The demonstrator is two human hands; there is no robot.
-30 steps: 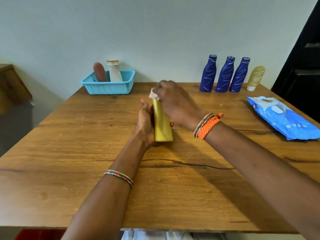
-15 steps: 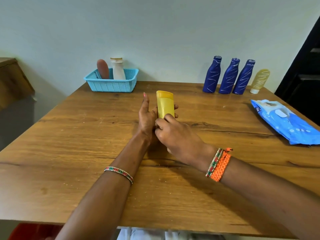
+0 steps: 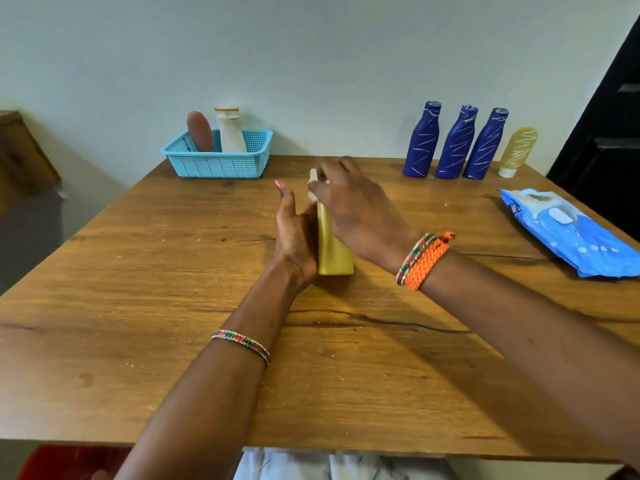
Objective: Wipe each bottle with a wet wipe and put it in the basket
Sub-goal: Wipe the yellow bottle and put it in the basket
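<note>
Left hand grip: palm and thumb side against the left face of the yellow bottle, index finger sticking up straight; fingers on the far side are hidden, so whether they curl round it I cannot tell. Right hand grip: fingertips pinch a wet wipe at the bottle's top end, hand lying over the upper half. Bottle sits centre frame, between the two hands, base resting on the worktop, long axis running from its base nearest the viewer up and away toward the far edge.

Step, as I judge it: wiping in hand, wipe at the cap end, so the next stroke probably runs down the long axis toward the base.

Basket is upper left of frame, well apart from the bottle, already holding a brown bottle and a white bottle. Left hand is the nearer one to it.

Three blue bottles and a pale yellow tube stand upper right, not yet done. Wipe pack lies at right edge.
</note>
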